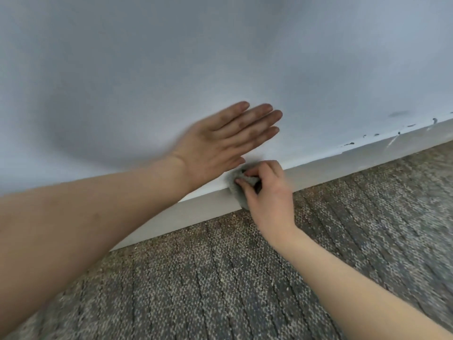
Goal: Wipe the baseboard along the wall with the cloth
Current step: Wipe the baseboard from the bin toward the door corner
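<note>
Key relation: baseboard (343,165) runs as a long strip from lower left to upper right, between wall (147,69) and carpet (245,278). Cloth (235,192) sits on its face abt mid-frame, so I judge any stroke has to follow that diagonal.

R hand (267,197) is the working one. Its thumb and curled fingers (255,171) pinch the gray cloth in a small wad and hold it vs the board, from top edge down toward the carpet line. Wrist comes in from lower right, forearm low over the carpet.

L hand (220,143) lies flat on the wall just above the cloth, fingers straight and close together, pointing up-right. It holds nothing and I read it as a brace. Its edges are blurred, so can't tell how firmly it presses.

Up-right of the cloth, dark marks (397,114) sit on the wall and board top. IMO that stretch is not yet wiped; next pass prob goes that way, R hand nearer.
</note>
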